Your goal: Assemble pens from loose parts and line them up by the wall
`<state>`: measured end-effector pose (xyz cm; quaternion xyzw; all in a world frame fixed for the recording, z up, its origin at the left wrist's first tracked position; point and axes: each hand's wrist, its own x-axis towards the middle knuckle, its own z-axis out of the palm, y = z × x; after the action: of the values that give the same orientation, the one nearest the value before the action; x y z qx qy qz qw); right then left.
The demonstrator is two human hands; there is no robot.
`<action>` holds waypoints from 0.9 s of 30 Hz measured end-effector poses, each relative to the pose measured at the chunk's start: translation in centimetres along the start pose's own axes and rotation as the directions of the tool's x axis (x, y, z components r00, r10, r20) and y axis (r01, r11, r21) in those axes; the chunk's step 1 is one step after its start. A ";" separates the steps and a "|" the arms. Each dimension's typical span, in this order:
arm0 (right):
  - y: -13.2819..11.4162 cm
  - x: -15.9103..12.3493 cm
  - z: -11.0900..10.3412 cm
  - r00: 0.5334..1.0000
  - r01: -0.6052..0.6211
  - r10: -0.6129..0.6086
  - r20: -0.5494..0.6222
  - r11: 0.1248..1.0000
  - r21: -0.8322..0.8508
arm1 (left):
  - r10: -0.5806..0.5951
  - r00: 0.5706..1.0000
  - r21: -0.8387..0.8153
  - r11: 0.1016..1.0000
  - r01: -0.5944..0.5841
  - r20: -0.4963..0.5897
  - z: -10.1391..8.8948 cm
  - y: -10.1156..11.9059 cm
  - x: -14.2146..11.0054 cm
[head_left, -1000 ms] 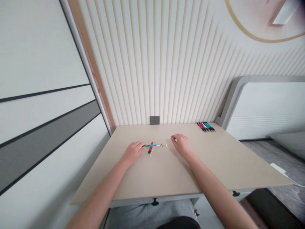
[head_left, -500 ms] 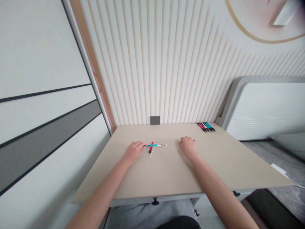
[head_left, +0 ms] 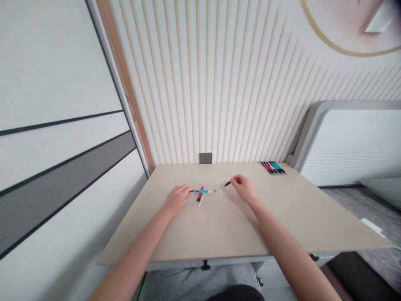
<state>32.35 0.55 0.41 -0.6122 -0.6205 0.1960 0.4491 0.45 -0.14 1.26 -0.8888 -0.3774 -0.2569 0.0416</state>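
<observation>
From the head view, I see a pale beige, smooth-topped desk (head_left: 175, 234) against a ribbed cream wall (head_left: 216, 83). On its left part, the bare left hand (head_left: 179, 198) has its fingers closed around the black end of a slim turquoise pen barrel (head_left: 203, 191), which points right. A thin white stick shows at the barrel's right end, and around its tip lie a few tiny dark and whitish pieces (head_left: 214, 191), too small to make out.

The turquoise barrel passes across a short red-and-black barrel (head_left: 199, 195) and a thin white rod (head_left: 201, 200), both slanting on the desk; whether it touches them, I can't tell.

Right of the tiny pieces, the bare right hand (head_left: 242, 187) pinches a small black tapered piece (head_left: 227, 183) between its fingers, nearly shut, the piece poking out to the left. At the far right of the desk, a row of assembled pens (head_left: 274, 168), red, white and turquoise with black ends, lies side by side near the wall.
</observation>
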 end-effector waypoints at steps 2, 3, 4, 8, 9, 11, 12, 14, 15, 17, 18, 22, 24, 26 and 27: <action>0.0 0.1 0.3 0.998 -0.024 0.014 0.054 0.981 0.194 | -0.016 1.000 0.006 1.000 0.016 -0.005 0.0 0.0 0.0; 0.0 0.2 0.3 0.997 -0.033 0.013 0.081 0.965 0.260 | -0.025 1.000 0.009 1.000 0.025 -0.011 0.0 0.0 0.0; 0.0 0.2 0.4 0.995 -0.042 0.011 0.102 0.952 0.305 | -0.033 0.999 0.012 0.999 0.034 -0.018 0.0 0.0 0.0; -0.1 0.0 0.5 0.987 -0.068 0.013 0.159 0.936 0.345 | -0.047 0.998 0.020 0.999 0.048 -0.051 0.0 -0.1 0.0; -0.2 0.0 0.6 0.986 -0.073 0.015 0.169 0.937 0.343 | -0.045 0.998 0.021 0.999 0.046 -0.055 0.0 -0.1 0.0; -0.2 -0.1 0.7 0.983 -0.078 0.016 0.181 0.936 0.342 | -0.042 0.998 0.021 0.999 0.043 -0.056 0.0 -0.1 0.0; -0.2 -0.2 0.8 0.983 -0.078 0.015 0.184 0.936 0.344 | -0.042 0.998 0.020 0.999 0.043 -0.054 0.0 -0.1 0.0; -0.3 -0.2 1.0 0.981 -0.080 0.012 0.192 0.933 0.351 | -0.043 0.998 0.016 0.999 0.044 -0.048 0.0 -0.1 0.0; -0.3 -0.3 1.0 0.980 -0.082 0.010 0.198 0.931 0.356 | -0.044 0.998 0.014 0.999 0.044 -0.043 0.0 -0.1 -0.1; -0.5 -0.4 1.1 0.977 -0.088 0.008 0.215 0.927 0.365 | -0.046 0.998 0.012 0.999 0.047 -0.036 0.1 -0.2 -0.1; -0.7 -0.5 1.1 0.975 -0.091 0.007 0.224 0.925 0.370 | -0.049 0.998 0.013 0.999 0.050 -0.036 0.1 -0.2 -0.1; -1.1 -0.8 1.2 0.966 -0.108 0.001 0.260 0.912 0.397 | -0.050 0.998 0.012 0.999 0.051 -0.036 0.1 -0.1 -0.1; -1.2 -0.8 1.3 0.960 -0.118 0.001 0.280 0.908 0.401 | -0.051 0.998 0.013 0.999 0.052 -0.039 0.0 -0.1 -0.1; -1.1 -0.9 1.5 0.956 -0.131 0.006 0.293 0.903 0.408 | -0.058 0.997 0.013 0.998 0.058 -0.044 0.0 -0.1 -0.1; -1.1 -0.9 1.5 0.955 -0.138 0.009 0.295 0.898 0.419 | -0.061 0.997 0.012 0.998 0.061 -0.045 -0.1 -0.1 -0.1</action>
<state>30.39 0.03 0.22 -0.4850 -0.5954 0.4327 0.4723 0.24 -0.17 1.24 -0.8706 -0.4050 -0.2751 0.0482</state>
